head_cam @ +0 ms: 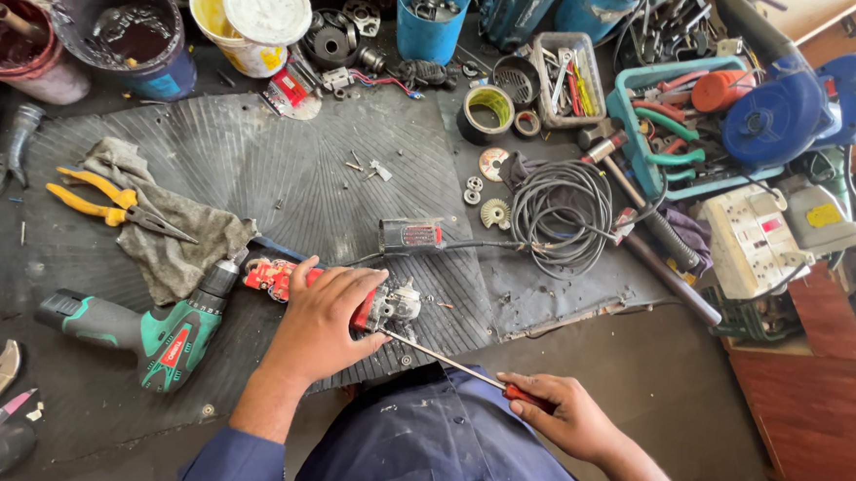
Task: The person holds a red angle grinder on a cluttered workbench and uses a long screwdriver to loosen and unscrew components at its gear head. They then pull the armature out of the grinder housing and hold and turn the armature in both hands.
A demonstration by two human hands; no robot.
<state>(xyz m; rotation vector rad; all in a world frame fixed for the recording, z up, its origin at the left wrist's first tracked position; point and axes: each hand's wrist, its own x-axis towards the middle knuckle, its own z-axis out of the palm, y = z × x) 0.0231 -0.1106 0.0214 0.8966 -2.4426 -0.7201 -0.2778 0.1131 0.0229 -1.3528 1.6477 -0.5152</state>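
My left hand presses down on a red power-tool body with a bare metal gear head, lying on the ribbed black mat. My right hand grips the red handle of a long screwdriver. Its shaft slants up and left, and the tip meets the gear head just right of my left fingers. A black handle piece with a cord lies just beyond.
A green cordless drill lies left of my left hand. Yellow pliers rest on a grey rag. A coiled black cable, hammer, teal tool tray, blue blower, buckets and small gears crowd the bench.
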